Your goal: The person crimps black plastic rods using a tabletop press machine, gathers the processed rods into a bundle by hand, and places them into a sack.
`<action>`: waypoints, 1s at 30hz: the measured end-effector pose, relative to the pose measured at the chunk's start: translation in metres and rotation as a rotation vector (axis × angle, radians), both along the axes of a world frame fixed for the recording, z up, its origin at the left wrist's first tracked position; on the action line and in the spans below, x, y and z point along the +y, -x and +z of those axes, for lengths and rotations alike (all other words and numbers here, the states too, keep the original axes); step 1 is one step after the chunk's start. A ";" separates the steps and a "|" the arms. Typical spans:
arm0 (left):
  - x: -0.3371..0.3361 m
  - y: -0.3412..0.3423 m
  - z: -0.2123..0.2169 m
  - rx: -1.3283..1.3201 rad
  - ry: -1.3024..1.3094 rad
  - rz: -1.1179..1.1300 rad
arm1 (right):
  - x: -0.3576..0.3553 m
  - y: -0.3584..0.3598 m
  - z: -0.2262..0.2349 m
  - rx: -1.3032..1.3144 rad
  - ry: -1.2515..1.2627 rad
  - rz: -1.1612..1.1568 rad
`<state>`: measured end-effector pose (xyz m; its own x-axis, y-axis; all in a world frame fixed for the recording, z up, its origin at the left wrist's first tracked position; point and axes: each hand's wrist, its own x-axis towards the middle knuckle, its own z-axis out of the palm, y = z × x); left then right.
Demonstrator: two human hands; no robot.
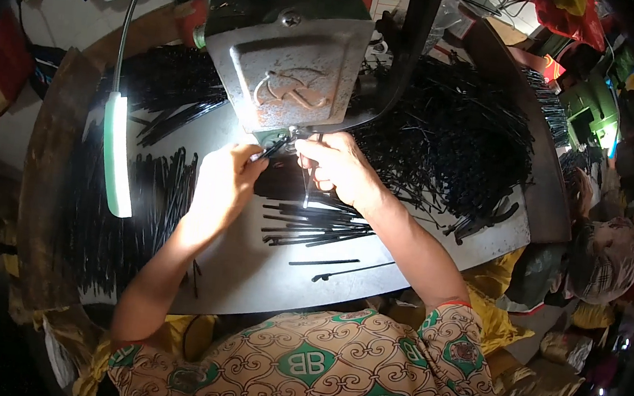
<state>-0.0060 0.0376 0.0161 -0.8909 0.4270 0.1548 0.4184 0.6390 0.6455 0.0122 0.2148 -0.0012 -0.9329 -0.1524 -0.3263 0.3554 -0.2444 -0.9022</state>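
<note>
Both of my hands meet under the head of a green and grey metal machine (287, 79) with a raised umbrella emblem on its front plate. My left hand (220, 180) is closed, thumb and fingers pinching a thin dark strip (274, 147) that points up to the machine's lower tip. My right hand (342, 168) is closed beside that tip, its fingers bent together. What it grips is hidden by the fingers. A thin shiny metal rod (308, 189) hangs below those fingers; whether it is held or belongs to the machine I cannot tell.
A bundle of dark strips (314, 225) lies on the pale tabletop (246, 283) below my hands. More lie in a pile (133, 217) at left and a large heap (455, 135) at right. A lit lamp (117, 154) hangs at left. Another person (604, 259) is at far right.
</note>
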 end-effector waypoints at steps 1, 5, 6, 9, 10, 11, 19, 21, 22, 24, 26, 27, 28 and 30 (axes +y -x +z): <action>-0.004 -0.002 0.009 -0.395 -0.112 0.013 | 0.001 0.000 0.001 0.002 0.002 -0.009; -0.014 -0.023 0.004 -1.056 -0.560 0.040 | -0.011 -0.002 0.003 0.000 0.043 0.044; -0.010 -0.028 0.002 -1.136 -0.652 0.030 | -0.012 -0.002 0.001 -0.002 0.045 0.036; -0.004 -0.032 0.004 -1.175 -0.708 -0.016 | -0.010 -0.004 -0.001 0.038 0.099 0.079; -0.004 -0.032 0.006 -1.177 -0.705 -0.018 | -0.008 -0.006 -0.001 0.037 0.125 0.081; -0.004 -0.033 0.007 -1.169 -0.710 -0.027 | -0.006 -0.008 -0.001 0.035 0.150 0.084; 0.011 -0.036 0.004 -0.746 -0.399 0.024 | 0.003 -0.015 0.002 -0.027 0.265 -0.009; 0.010 -0.035 -0.003 -0.755 -0.275 -0.020 | 0.005 -0.016 0.004 -0.025 0.266 -0.029; 0.011 -0.038 -0.013 -0.198 -0.186 -0.015 | 0.007 -0.015 0.005 -0.023 0.266 -0.046; 0.023 -0.046 -0.001 0.543 -0.142 -0.022 | 0.014 -0.012 0.002 -0.016 0.353 -0.171; 0.026 -0.049 -0.002 0.447 -0.163 0.013 | 0.023 -0.004 -0.003 -0.068 0.395 -0.305; 0.029 -0.054 -0.002 0.382 -0.222 -0.049 | 0.029 0.000 -0.012 -0.031 0.446 -0.284; 0.032 -0.057 -0.011 0.027 -0.467 -0.064 | 0.029 0.002 -0.016 0.016 0.452 -0.308; 0.031 -0.040 -0.017 -0.780 -0.838 0.066 | 0.028 0.003 -0.017 0.068 0.458 -0.331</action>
